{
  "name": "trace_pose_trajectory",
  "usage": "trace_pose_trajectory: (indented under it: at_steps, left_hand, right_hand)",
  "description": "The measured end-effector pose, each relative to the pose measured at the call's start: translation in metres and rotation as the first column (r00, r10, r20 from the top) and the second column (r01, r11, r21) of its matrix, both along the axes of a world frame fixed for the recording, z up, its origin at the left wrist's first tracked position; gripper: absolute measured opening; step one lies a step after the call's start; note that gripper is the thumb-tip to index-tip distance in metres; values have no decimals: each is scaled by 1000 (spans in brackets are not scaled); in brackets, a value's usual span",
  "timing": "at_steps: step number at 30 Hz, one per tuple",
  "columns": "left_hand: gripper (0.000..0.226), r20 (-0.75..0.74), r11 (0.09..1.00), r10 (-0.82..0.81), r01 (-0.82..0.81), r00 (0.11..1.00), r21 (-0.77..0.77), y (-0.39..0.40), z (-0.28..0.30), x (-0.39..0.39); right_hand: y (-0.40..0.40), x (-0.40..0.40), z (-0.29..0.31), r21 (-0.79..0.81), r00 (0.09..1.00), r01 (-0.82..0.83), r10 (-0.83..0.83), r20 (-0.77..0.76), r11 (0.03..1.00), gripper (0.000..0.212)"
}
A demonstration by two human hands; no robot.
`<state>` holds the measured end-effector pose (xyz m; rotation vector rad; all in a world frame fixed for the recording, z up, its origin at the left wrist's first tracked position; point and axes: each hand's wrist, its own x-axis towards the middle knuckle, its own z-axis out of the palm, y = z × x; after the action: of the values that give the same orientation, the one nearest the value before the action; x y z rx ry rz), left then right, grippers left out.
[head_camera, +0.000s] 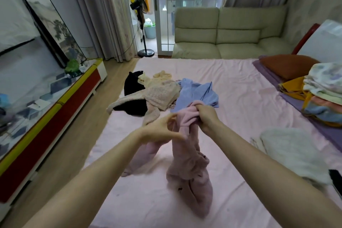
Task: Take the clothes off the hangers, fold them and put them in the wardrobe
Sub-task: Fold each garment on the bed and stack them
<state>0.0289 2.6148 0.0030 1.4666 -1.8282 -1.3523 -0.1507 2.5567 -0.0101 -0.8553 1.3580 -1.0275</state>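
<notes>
1. Standing at the foot of a bed (240,83) covered in a pale pink sheet, both bare forearms stretched out over it
2. Right hand (206,116) raised above the sheet, grip curled tight round the bunched top of a pink fleece garment (187,168)
3. Left hand (161,129) just beside it at the garment's left edge, thumb and fingers bent and partly spread, touching the pink cloth; cannot tell whether this grip really pinches the fabric or only rests against it
4. Pink fleece garment hanging down from the right hand in a long column, lower part crumpled on the sheet near the bed's front edge, another fold trailing out to the left beneath the left hand
5. Beyond the hands, lying loose on the sheet: a blue shirt (198,92), just behind the right hand; a cream knitted sweater (159,94) to its left, one sleeve stretched toward the bed's left edge; a black garment (133,85) partly under the sweater
6. On the right side of the bed, a white fluffy garment (288,152), and farther back a stack of folded clothes (325,94) beside a brown pillow (286,66)
7. Behind the bed a beige sofa (231,31), a glass balcony door with curtains, and a standing fan (140,9)
8. Along the left wall a low cabinet (61,109) with red and yellow edging, a framed painting (53,27) leaning on top
</notes>
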Motion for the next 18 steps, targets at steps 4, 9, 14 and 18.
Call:
trace_pose_trajectory:
  at_steps: [4,9,14,18]
  left_hand:
    - [88,-144,988,120,-132,982,-82,41,-41,-26]
    - [64,-309,855,489,-519,815,-14,38,-44,-32]
    - [65,-38,819,432,-409,901,-401,32,-51,-27]
    - [52,56,821,435,-370,899,-435,46,-48,-2]
  right_hand:
    - [-11,35,1,-289,964,-54,126,234,956,49]
    - [19,55,54,-9,901,218,-197,387,976,30]
    - [58,67,85,-34,845,245,-196,498,969,30]
    - [101,75,102,-100,830,327,-235,506,940,33]
